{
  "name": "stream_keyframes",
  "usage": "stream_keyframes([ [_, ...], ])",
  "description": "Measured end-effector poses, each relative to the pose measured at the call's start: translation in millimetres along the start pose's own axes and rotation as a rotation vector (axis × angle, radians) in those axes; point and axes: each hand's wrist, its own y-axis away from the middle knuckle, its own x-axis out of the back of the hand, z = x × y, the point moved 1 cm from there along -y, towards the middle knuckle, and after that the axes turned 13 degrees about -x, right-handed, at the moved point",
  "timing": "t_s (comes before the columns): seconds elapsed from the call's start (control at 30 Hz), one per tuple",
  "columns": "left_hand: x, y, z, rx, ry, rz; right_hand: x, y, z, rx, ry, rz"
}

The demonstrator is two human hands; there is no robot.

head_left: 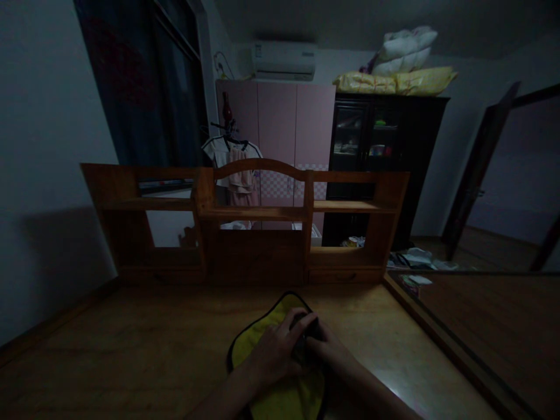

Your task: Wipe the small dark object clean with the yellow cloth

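Observation:
A yellow cloth with a dark border (258,344) lies flat on the wooden desk (144,350), near its front edge. My left hand (275,350) rests on top of the cloth with its fingers curled round a small dark thing that I cannot make out. My right hand (330,350) meets it from the right, fingers closed on the same dark thing. Both forearms come in from the bottom of the picture. The room is dim.
A wooden hutch with open shelves (245,221) stands at the back of the desk. A second wooden surface (494,326) adjoins on the right. Behind are a pink wardrobe (297,122), a dark cabinet (385,151), hanging clothes (236,169) and an open door (481,163).

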Motion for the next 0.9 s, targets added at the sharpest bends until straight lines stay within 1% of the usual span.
stream_keyframes([
  [0.17, 0.7, 0, 1, 0.002, -0.010, 0.012, -2, -1, 2, -0.083, -0.086, -0.039],
  [0.27, 0.7, 0, 1, 0.015, -0.010, -0.002, -3, 2, 2, -0.075, -0.102, -0.044],
  [0.33, 0.7, 0, 0, 0.023, -0.008, -0.008, -3, 6, 1, -0.043, -0.077, -0.011],
  [0.47, -1.1, 1, -3, -0.001, -0.011, -0.002, -3, 11, 3, 0.016, 0.041, 0.120],
  [0.57, -2.6, 1, -5, -0.017, -0.026, 0.015, -3, 11, 5, 0.076, 0.079, 0.159],
  [0.67, -2.6, 1, -4, -0.013, -0.043, 0.006, -3, 9, 3, 0.114, 0.005, 0.110],
  [0.77, -1.4, 1, -2, 0.010, -0.052, -0.001, -5, 10, -5, 0.102, -0.083, 0.054],
  [0.9, 0.0, 1, 1, 0.034, -0.064, 0.062, -8, 14, -19, 0.118, -0.071, 0.047],
])
